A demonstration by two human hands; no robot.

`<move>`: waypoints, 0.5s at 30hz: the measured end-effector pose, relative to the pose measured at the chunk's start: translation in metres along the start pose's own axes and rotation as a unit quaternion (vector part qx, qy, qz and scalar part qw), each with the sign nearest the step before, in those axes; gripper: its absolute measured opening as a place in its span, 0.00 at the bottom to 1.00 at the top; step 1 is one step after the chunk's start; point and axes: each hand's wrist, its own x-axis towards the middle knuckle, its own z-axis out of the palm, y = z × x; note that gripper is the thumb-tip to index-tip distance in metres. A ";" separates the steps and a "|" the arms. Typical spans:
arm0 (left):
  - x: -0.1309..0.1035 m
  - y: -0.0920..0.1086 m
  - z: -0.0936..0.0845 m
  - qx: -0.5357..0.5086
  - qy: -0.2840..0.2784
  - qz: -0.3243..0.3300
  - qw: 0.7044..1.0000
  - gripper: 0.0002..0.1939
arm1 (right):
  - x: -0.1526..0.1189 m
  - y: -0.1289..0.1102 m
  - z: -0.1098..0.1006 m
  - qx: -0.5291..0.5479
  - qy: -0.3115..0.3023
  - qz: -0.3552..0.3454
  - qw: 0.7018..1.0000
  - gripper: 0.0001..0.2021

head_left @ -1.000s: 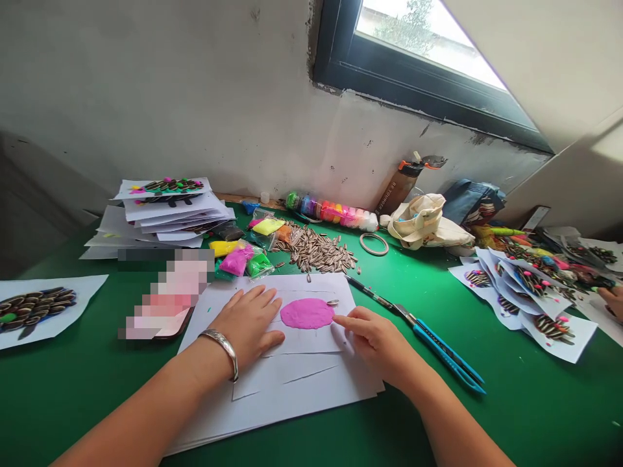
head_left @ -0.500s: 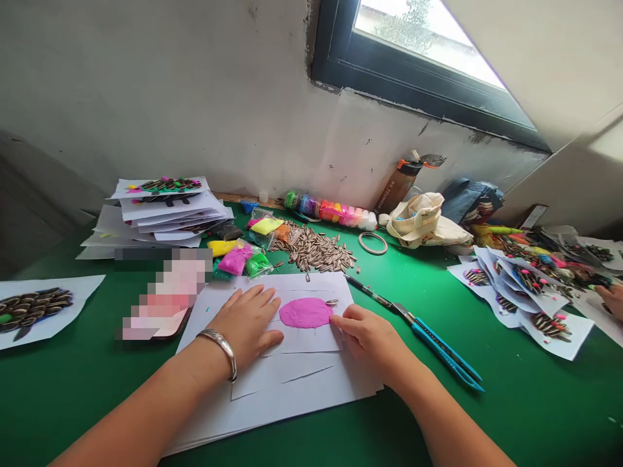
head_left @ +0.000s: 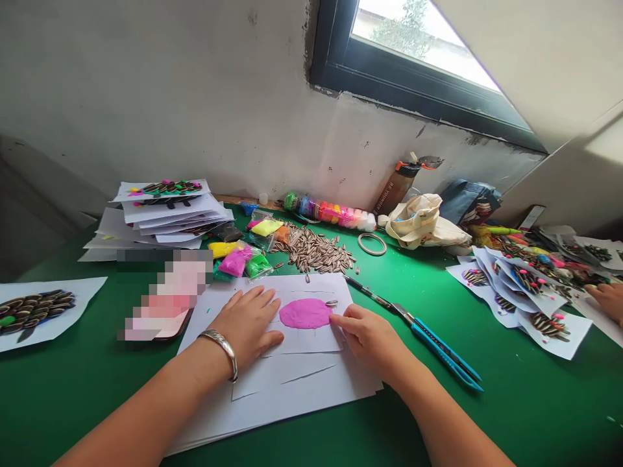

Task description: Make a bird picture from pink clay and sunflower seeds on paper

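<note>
Far L, a seed-covered sheet (head_left: 41,310) lies on the green table (head_left: 97,402); just beyond, a paper stack (head_left: 170,227) w/ seed pic on top. Next, bags of coloured clay (head_left: 237,259). L hand (head_left: 246,326), w/ silver bracelet (head_left: 224,350), rests flat on white sheets (head_left: 311,405), fingers spread, gripping nothing. Pink oval (head_left: 304,314) sits on top sheet btwn both hands, one seed (head_left: 331,303) at its upper-R edge; seed pile (head_left: 321,250) behind. R hand (head_left: 367,334) has index fingertip at oval's R edge, others curled; can't tell if it's holding anything. Blue-handled tool (head_left: 445,355) lies nr R wrist. Far R: more seed pics (head_left: 525,285), then another person's hand (head_left: 606,301), partly cut off.
</note>
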 end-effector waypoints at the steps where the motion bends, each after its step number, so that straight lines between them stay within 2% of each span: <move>1: 0.000 0.000 0.000 -0.004 0.002 0.000 1.000 0.27 | 0.000 0.000 0.000 0.010 0.006 0.003 1.000 0.23; 5: -0.001 0.000 -0.001 -0.011 0.006 0.008 1.000 0.26 | 0.000 0.002 0.004 0.006 0.027 0.012 1.000 0.25; 8: -0.002 0.000 -0.002 -0.015 0.013 0.011 1.000 0.24 | 0.001 0.004 0.006 -0.001 0.020 0.008 1.000 0.22; 12: -0.001 0.000 -0.001 -0.014 0.018 0.012 1.000 0.24 | 0.003 0.004 0.005 0.028 0.024 0.021 0.999 0.25; 15: -0.001 -0.001 0.000 -0.015 0.018 0.008 1.000 0.24 | 0.004 0.003 0.005 0.003 0.023 0.023 0.999 0.25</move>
